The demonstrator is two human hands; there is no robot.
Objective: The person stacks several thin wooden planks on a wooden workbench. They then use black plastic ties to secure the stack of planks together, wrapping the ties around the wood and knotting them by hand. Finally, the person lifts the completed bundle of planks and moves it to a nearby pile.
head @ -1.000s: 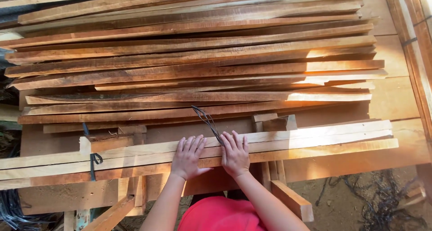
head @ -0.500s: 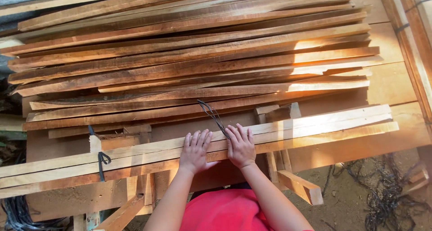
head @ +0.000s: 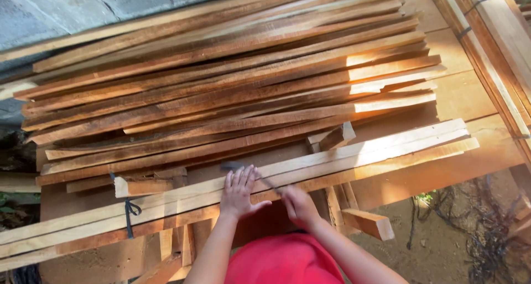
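A wooden workbench is covered by a pile of long slats; a tied bundle of paler strips is laid, seemingly, along its near edge.

An outdoor timber workshop: stacked wooden slats on a plank bench.

At twelve o'clock you see a grey wall. A heap of brown slats fills the middle. A short wood block lies at three o'clock of it. Dark tangled wire covers the dirt ground at four o'clock.
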